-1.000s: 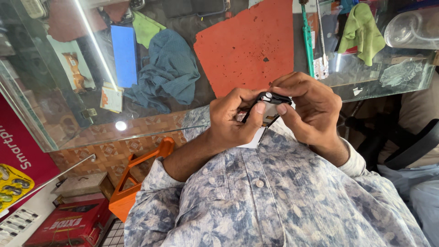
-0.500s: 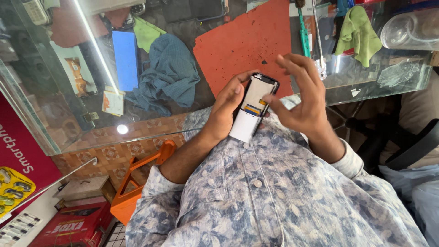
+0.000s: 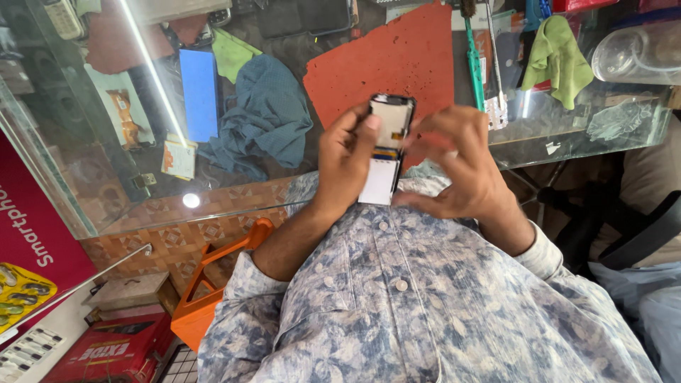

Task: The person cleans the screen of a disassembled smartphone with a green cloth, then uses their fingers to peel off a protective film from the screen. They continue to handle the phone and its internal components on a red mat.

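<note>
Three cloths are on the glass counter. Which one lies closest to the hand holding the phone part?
The dark teal cloth, crumpled just left of the left hand. The small yellow-green cloth sits behind it, farther off, and the light green cloth lies far right, beyond the orange mat.

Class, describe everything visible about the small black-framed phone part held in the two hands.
The thin black-framed phone part looks like an opened handset or screen unit: a pale panel up top, an orange-and-blue strip in the middle, a white rectangle below. It stands upright above the glass counter's edge. The left hand grips its left side, thumb on the frame; the right hand touches its right edge.
</note>
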